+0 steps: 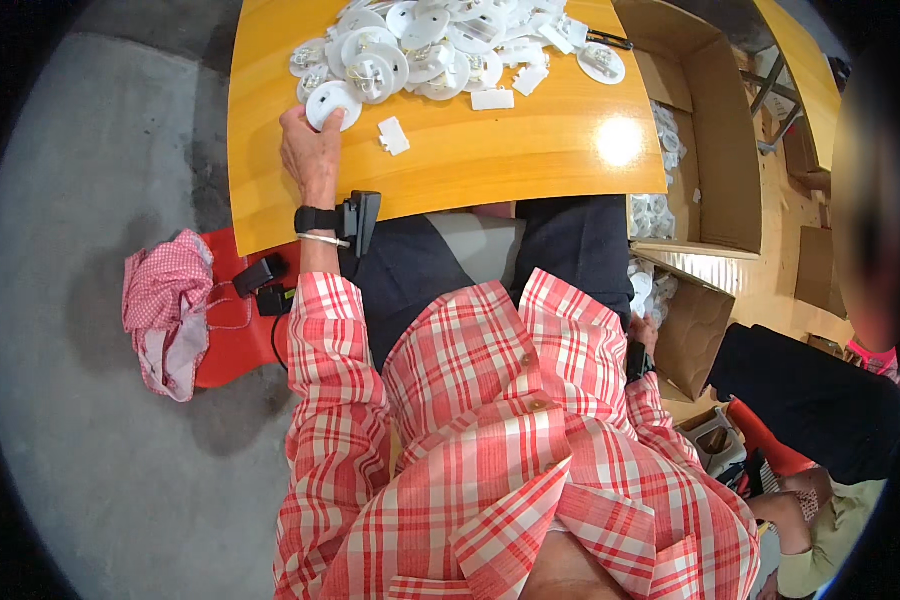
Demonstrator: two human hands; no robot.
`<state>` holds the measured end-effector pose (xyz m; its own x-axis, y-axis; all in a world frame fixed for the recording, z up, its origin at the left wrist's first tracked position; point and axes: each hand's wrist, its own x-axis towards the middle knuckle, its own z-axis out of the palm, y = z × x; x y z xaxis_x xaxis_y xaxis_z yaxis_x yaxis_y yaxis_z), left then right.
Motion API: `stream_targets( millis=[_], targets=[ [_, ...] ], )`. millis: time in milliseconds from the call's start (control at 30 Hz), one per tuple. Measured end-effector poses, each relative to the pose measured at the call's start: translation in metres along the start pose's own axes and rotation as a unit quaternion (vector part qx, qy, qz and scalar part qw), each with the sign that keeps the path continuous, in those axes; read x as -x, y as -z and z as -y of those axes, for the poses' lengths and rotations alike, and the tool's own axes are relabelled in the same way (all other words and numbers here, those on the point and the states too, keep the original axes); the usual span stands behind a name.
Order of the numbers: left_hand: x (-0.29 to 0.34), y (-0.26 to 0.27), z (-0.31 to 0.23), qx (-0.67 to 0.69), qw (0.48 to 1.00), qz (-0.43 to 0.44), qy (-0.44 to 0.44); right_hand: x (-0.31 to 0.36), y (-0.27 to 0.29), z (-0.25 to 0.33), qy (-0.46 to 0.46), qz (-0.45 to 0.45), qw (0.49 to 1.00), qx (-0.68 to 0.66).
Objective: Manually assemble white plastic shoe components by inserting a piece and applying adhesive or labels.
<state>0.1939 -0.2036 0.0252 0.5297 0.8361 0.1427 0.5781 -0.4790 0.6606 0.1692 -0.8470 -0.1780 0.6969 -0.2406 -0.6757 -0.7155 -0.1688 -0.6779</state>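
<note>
At the left side of the table, my left hand (312, 152) grips the edge of a white round plastic disc (332, 104) with a small dark mark at its middle. That disc lies against a large heap of similar white discs (428, 62), several of them bearing small fittings and thin wires. A small flat white plastic piece (393, 137) lies to the right of my left hand. Down at my right side, my right hand (644, 336) is at a low cardboard box (692, 325) holding white round parts (653, 287). Its fingers are mostly hidden there.
The yellow wooden table (530, 150) ends just before my lap. A big open cardboard box (730, 140) with white parts stands along its right side. On my left is a red chair (232, 335) with a checked cloth (167, 310). Another person's arm (795, 530) shows at lower right.
</note>
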Motion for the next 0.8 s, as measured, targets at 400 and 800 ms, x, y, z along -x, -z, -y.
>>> stream_targets(
  millis=[400, 800],
  targets=[
    [0.021, 0.004, 0.016, 0.296, 0.953, -0.040, -0.044, -0.009, 0.013, 0.045, 0.008, 0.001, 0.996, -0.086],
    [0.097, 0.017, -0.079, 0.484, 0.854, 0.184, 0.057, 0.143, -0.151, 0.296, 0.317, 0.135, 0.938, -0.044]
  ],
)
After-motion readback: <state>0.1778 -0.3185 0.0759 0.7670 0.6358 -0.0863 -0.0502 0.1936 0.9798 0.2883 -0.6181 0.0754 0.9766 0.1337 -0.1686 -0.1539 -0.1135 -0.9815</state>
